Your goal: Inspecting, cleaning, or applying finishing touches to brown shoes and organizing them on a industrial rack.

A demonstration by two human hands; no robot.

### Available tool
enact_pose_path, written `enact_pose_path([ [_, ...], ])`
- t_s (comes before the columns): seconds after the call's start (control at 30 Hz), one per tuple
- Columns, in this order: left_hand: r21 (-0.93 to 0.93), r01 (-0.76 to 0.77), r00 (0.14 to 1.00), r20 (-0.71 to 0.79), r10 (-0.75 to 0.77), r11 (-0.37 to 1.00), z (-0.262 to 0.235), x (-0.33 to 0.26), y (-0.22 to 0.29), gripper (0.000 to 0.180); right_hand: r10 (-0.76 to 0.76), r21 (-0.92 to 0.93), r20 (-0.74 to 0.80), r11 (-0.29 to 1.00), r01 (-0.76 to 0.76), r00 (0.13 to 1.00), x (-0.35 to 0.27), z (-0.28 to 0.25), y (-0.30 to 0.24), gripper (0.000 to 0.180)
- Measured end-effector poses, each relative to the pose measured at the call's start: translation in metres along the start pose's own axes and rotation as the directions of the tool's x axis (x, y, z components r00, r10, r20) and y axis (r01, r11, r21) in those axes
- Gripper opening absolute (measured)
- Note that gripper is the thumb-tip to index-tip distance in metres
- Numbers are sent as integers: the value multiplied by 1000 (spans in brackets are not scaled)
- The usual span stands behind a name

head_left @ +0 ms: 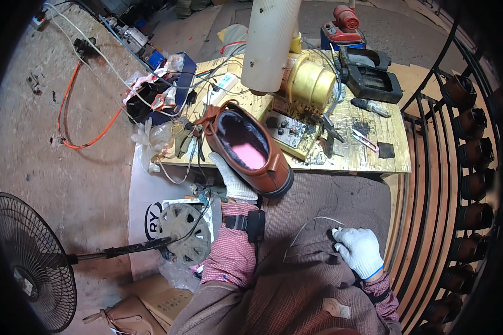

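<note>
A brown ankle boot [211,135] with a dark fuzzy lining and a pink insole is tilted in front of me at the table's near edge, its opening facing up. My left hand [233,180], in a white knit glove, is closed on the boot from its left and underside; most of the fingers are hidden behind it. Over my lap, my right hand [359,249], also gloved, is curled closed. A small dark bit shows at its fingertips, too little to name. A thin pale cord [313,219] curves across the brown apron [296,262] beside that hand.
On the wooden table [394,159] are a yellow heat-gun-like machine [310,81], a control box [292,129], thread snips [365,139] and a black tray [374,84]. A fan [33,262] stands left. A rack [430,184] with several boots lines the right.
</note>
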State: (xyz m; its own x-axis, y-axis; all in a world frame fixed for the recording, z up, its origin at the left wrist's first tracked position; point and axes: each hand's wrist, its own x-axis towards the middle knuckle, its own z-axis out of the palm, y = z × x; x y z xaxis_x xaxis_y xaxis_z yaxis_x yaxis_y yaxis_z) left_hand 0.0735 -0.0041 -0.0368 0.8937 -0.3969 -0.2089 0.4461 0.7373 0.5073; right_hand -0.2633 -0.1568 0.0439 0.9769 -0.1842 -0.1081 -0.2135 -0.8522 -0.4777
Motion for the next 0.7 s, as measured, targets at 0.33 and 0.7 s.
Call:
enact_pose_path([
  [0.33,-574,-120,928,224,296,810,-34,-47,-47,49,125,210,-386,977,-45,914,45,0,40,83],
  [0.7,-472,-38,955,243,171,881,-72,-105,-45,50,450,719,-306,687,-106,839,210,16,93,56],
])
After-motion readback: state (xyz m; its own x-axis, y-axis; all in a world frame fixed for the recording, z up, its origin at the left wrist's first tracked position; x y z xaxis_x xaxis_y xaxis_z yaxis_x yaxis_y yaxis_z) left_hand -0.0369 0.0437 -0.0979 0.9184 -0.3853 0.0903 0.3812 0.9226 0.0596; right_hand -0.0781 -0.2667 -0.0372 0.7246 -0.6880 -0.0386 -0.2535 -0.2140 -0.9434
